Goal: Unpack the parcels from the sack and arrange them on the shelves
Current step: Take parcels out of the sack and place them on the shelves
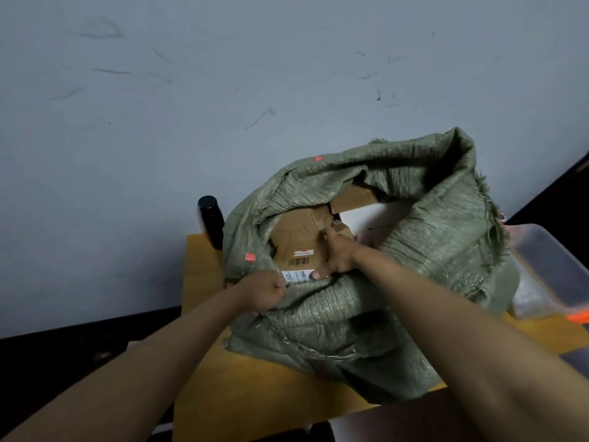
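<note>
The left hand (266, 291) is closed on the near rim of the sack (430, 269), keeping the mouth open. The right hand (338, 255), inside the sack, grips a brown parcel (293, 240) to lift it.

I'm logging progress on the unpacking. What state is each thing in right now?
Sack: open, mouth rolled down, standing on the table, still holding parcels.
Brown parcel: in the sack, label up, held by the right hand.
White parcel: in the sack, untouched.
Left hand: fist closed on the sack's rim.
Bottle: upright, capped.
Plastic bin: beside the sack; contents unclear.
</note>
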